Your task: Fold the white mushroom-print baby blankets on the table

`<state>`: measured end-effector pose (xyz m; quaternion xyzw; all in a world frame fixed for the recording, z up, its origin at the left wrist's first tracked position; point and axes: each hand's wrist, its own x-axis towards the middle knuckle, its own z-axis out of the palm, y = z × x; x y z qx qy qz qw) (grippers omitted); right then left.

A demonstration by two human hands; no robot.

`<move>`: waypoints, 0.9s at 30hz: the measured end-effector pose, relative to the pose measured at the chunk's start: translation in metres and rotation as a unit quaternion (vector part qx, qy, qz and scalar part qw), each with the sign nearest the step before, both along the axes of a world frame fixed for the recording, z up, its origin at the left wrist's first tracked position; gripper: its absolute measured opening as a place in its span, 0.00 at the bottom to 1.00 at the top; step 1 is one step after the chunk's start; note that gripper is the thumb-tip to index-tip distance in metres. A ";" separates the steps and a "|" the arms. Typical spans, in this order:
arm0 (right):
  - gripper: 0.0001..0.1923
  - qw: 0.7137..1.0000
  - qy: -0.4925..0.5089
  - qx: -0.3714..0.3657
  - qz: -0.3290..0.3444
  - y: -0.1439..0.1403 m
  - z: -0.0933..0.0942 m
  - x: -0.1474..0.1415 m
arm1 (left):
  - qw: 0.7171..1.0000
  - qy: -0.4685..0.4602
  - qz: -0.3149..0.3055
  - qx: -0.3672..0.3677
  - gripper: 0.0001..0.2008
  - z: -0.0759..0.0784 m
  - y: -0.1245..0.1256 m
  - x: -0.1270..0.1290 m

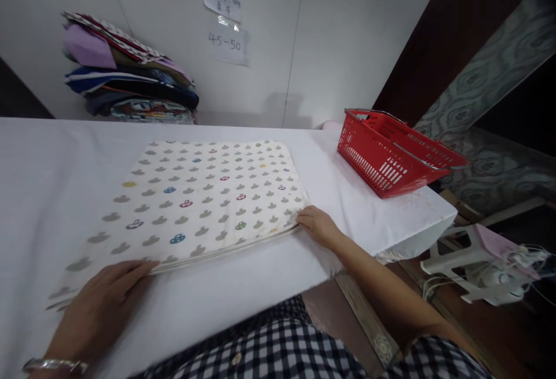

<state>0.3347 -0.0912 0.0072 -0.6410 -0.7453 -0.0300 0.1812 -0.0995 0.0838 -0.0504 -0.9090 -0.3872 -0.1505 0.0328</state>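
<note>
A folded patterned cloth (217,193) is laid on a white-covered table (260,292), its near edge touched by a loosely outstretched left hand (108,289) and half-curled right hand (319,225); whether it is gripped cannot be told. A red basket (365,156), its floor hidden, is set to the right; "45-50" is written on a posted sheet (230,43).

Folded cream cloth (216,199), grey mushroom-ish print, few colourful ones, lying pretty flat on white-covered table (208,298).

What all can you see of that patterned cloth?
The patterned cloth looks like fabric: cream, printed with rows of grey mushroom-like shapes and some coloured ones. It lies flat on the table, layers showing along the near edge. The left hand touches that edge's left part; the right hand, its near right corner.
</note>
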 end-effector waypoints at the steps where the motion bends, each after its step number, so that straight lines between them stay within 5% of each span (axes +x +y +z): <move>1: 0.12 1.000 -0.002 -0.003 0.003 0.000 0.001 -0.001 | 1.000 0.003 -0.003 -0.007 0.21 0.006 -0.003 0.003; 7: 0.10 0.999 -0.010 -0.015 0.032 0.004 0.003 -0.011 | 1.000 -0.016 -0.008 -0.016 0.24 0.027 -0.014 0.013; 27: 0.10 0.999 -0.048 -0.008 0.008 0.008 -0.005 -0.017 | 0.999 -0.037 -0.005 -0.033 0.23 0.026 -0.019 0.015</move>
